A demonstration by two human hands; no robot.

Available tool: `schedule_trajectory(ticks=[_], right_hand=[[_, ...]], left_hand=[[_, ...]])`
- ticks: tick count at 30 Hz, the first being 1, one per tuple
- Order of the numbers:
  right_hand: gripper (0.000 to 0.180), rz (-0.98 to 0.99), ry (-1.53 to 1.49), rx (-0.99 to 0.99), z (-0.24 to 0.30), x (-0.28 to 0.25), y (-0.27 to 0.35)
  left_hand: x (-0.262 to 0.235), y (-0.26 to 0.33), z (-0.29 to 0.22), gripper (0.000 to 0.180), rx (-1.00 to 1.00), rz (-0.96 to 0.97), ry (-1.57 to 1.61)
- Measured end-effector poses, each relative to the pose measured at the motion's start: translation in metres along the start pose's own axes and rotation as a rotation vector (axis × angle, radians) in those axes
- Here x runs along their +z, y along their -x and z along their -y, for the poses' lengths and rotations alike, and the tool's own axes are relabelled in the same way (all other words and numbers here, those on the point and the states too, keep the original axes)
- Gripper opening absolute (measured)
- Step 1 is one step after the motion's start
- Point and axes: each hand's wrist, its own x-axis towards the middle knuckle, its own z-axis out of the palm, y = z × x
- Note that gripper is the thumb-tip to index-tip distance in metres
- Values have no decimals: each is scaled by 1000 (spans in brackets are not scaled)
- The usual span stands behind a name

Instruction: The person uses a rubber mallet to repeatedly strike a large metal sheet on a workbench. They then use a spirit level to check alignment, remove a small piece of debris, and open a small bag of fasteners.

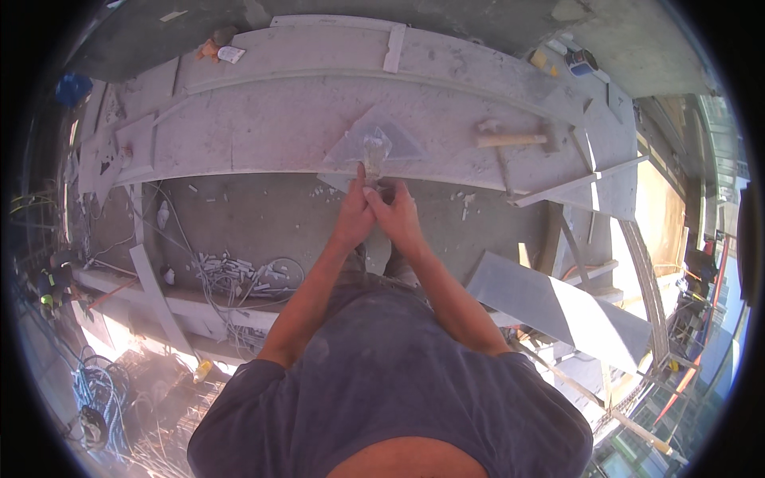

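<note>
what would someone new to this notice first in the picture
Probably the left hand and right hand, meeting near the centre at the front edge of a pale, dusty work surface; whatever is between the fingers is too unclear to name. After that, likely the tangled blue rope at the lower left and the partly sunlit grey panel at the right.

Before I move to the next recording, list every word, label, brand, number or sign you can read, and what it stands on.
No text can be read in this view.
White packet, upper left: any print is too small to read.
Round container, upper right: any marking is too blurred to read.
Dark shirt: no lettering shows.
Hammer: no readable marks.
</note>
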Motion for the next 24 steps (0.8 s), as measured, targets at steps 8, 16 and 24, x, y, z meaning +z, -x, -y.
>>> schedule_trajectory(ticks=[8,16,24], right_hand=[[40,-155,-129,-250,16,-4,-4],[33,91,-544,47,68,-54,12],[36,281,-584,228,72,-34,44]], left_hand=[[-1,4,-16,80,15,-42,354],[-35,-12,-31,65,-163,-87,335],[-45,-13,-53,62,27,-143,539]])
